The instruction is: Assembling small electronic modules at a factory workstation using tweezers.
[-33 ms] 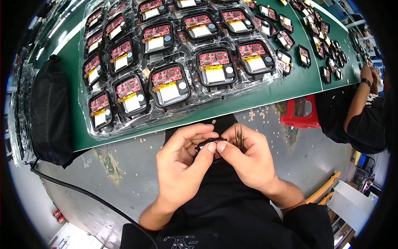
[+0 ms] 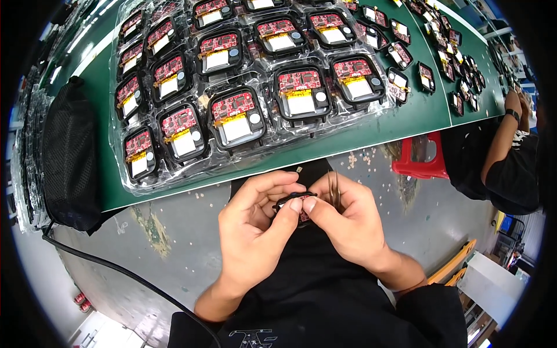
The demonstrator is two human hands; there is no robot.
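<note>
Just in front of the table edge, both hands grip a small black smartwatch-like case (image 2: pixel 282 203) with a red circuit board inside. My left hand (image 2: pixel 255 220) is closed round its left side, thumb pressed on the board. From the other side, my right hand (image 2: pixel 348 217) pinches the case with its thumb. A pair of tweezers (image 2: pixel 333 188) is tucked in the right hand, tips up. The fingers hide most of the case. Beyond them on the table, a clear plastic tray (image 2: pixel 217 160) holds several similar black cases with red boards, white batteries and yellow strips.
More loose cases (image 2: pixel 426 77) lie on the green table (image 2: pixel 272 165) to the right. A black mesh bag (image 2: pixel 71 151) sits at the left, with a black cable (image 2: pixel 122 267) running past my left arm. Right of me are a red stool (image 2: pixel 419 168) and another person's arm (image 2: pixel 503 136).
</note>
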